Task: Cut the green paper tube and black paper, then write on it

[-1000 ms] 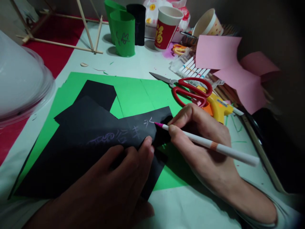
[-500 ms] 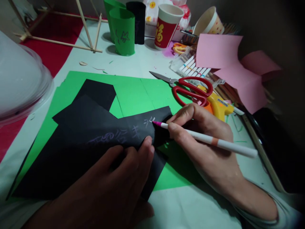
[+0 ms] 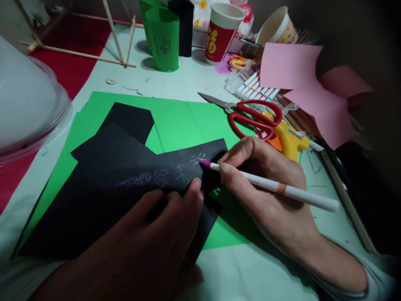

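My right hand [image 3: 266,184] is closed in a writing grip around a white felt-tip marker [image 3: 263,182] with a magenta tip. The tip touches a cut sheet of black paper [image 3: 131,146], at the last of several faint handwritten characters [image 3: 159,175] in a row. My left hand [image 3: 163,225] lies in shadow on the same paper, fingers bent together and pressing it down just below the writing. Its thumb is partly hidden. Beneath the black paper is a larger green sheet [image 3: 175,117].
Red-handled scissors [image 3: 250,115] and a yellow glue gun [image 3: 291,140] lie beyond my right hand. Behind stand a green paper tube [image 3: 162,42], a red paper cup [image 3: 221,35] and a stick frame [image 3: 84,54]. Pink paper [image 3: 291,67] overhangs a marker box [image 3: 255,90]; a white plastic stack [image 3: 28,100] is left.
Fresh light strokes have been added to the last character under the marker tip. Both hands keep nearly the same place, and the whole view has shifted slightly.
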Available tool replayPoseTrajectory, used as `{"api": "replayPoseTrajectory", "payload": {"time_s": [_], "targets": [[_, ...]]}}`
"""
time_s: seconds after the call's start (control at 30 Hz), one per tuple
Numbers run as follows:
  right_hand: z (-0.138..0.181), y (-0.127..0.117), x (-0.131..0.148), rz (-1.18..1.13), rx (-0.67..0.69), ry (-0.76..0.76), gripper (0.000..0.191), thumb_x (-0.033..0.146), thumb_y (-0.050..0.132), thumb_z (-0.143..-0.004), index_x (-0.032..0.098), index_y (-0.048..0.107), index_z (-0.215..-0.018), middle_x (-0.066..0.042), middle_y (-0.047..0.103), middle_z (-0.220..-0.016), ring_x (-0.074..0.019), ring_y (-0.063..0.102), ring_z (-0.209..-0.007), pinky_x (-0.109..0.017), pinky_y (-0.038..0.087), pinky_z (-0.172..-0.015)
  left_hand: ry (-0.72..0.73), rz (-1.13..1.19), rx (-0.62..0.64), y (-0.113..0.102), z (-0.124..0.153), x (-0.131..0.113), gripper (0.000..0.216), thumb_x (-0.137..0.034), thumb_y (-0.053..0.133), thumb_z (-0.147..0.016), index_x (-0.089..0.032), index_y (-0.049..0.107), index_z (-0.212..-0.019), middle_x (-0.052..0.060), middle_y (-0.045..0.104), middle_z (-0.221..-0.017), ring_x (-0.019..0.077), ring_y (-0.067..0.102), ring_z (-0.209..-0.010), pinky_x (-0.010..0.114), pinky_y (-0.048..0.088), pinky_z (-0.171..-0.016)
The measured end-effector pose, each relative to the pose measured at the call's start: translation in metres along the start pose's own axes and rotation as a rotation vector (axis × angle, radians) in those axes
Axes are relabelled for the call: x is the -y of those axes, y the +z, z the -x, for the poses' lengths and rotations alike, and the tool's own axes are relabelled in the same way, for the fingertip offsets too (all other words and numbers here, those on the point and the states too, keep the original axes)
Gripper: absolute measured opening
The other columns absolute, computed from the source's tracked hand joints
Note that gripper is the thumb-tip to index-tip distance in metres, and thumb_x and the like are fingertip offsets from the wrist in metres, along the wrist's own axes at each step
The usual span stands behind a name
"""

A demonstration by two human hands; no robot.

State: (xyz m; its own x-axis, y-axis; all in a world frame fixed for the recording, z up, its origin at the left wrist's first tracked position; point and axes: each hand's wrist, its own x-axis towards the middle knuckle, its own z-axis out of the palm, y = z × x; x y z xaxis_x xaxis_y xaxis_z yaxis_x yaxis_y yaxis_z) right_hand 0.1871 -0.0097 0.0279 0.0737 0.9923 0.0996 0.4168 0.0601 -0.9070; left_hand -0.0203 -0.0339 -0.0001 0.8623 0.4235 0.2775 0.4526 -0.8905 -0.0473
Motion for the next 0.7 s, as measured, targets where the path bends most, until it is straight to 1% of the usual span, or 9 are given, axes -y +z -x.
{"api": "replayPoseTrajectory", "payload": {"time_s": [0.1, 0.2, 0.3, 0.37, 0.5, 0.63, 0.7], "targets": [[-0.0008, -0.0008, -0.0001, -0.002, -0.015, -0.003, 0.017, 0.020, 0.066, -0.082, 0.023, 0.054, -0.071, -0.001, 0.063, -0.073, -0.0161, 0.055, -0.063, -0.031, 0.042, -0.054, -0.005, -0.016, -0.015, -0.0011, -0.0021, -0.0002, 0.056, -0.034, 0.028, -0.106, 0.008, 0.050, -0.135, 0.028, 0.051, -0.145, 0.0319, 0.055, -0.112, 0.050, 0.041, -0.092], [-0.0016, -0.0012, -0.0001, -0.096, 0.033, 0.011, 0.018, 0.018, 0.064, -0.083, 0.023, 0.053, -0.070, 0.000, 0.063, -0.071, -0.0149, 0.056, -0.063, -0.029, 0.043, -0.053, 0.004, -0.018, -0.028, -0.0017, -0.0031, -0.0004, 0.054, -0.031, 0.026, -0.106, 0.009, 0.051, -0.133, 0.028, 0.053, -0.143, 0.0316, 0.055, -0.112, 0.050, 0.041, -0.092], [-0.0012, -0.0009, -0.0005, -0.083, 0.051, -0.004, 0.017, 0.018, 0.065, -0.081, 0.022, 0.054, -0.069, 0.000, 0.063, -0.070, -0.0142, 0.055, -0.061, -0.029, 0.042, -0.051, 0.001, -0.018, -0.030, -0.0013, -0.0029, -0.0005, 0.053, -0.031, 0.027, -0.106, 0.008, 0.053, -0.131, 0.028, 0.054, -0.142, 0.0314, 0.056, -0.111, 0.050, 0.041, -0.091], [-0.0004, -0.0008, -0.0006, -0.057, 0.054, -0.010, 0.016, 0.017, 0.065, -0.080, 0.022, 0.054, -0.069, 0.001, 0.062, -0.070, -0.0138, 0.053, -0.060, -0.029, 0.041, -0.051, 0.005, -0.019, -0.019, -0.0009, -0.0026, -0.0006, 0.054, -0.033, 0.028, -0.106, 0.008, 0.053, -0.132, 0.028, 0.052, -0.144, 0.0318, 0.055, -0.113, 0.050, 0.041, -0.093], [0.0001, -0.0011, 0.0007, -0.078, 0.046, 0.007, 0.016, 0.015, 0.062, -0.082, 0.022, 0.053, -0.071, 0.001, 0.061, -0.071, -0.0132, 0.054, -0.061, -0.029, 0.042, -0.052, 0.003, -0.011, -0.010, -0.0002, -0.0011, -0.0007, 0.056, -0.035, 0.031, -0.105, 0.008, 0.050, -0.135, 0.028, 0.049, -0.147, 0.0319, 0.055, -0.113, 0.049, 0.040, -0.093], [-0.0002, -0.0018, 0.0019, 0.033, 0.016, -0.025, 0.017, 0.018, 0.063, -0.081, 0.023, 0.052, -0.070, 0.001, 0.058, -0.070, -0.0144, 0.051, -0.062, -0.030, 0.039, -0.053, 0.014, -0.009, 0.021, 0.0001, 0.0012, -0.0005, 0.059, -0.039, 0.033, -0.105, 0.007, 0.047, -0.140, 0.028, 0.043, -0.152, 0.0332, 0.053, -0.117, 0.050, 0.039, -0.096], [0.0000, -0.0025, 0.0016, 0.053, 0.019, -0.036, 0.017, 0.018, 0.063, -0.081, 0.023, 0.051, -0.070, 0.001, 0.057, -0.069, -0.0146, 0.049, -0.061, -0.031, 0.037, -0.053, 0.021, -0.008, 0.025, 0.0003, 0.0019, 0.0001, 0.060, -0.040, 0.034, -0.104, 0.007, 0.046, -0.140, 0.028, 0.043, -0.153, 0.0339, 0.052, -0.118, 0.050, 0.038, -0.098]]}}
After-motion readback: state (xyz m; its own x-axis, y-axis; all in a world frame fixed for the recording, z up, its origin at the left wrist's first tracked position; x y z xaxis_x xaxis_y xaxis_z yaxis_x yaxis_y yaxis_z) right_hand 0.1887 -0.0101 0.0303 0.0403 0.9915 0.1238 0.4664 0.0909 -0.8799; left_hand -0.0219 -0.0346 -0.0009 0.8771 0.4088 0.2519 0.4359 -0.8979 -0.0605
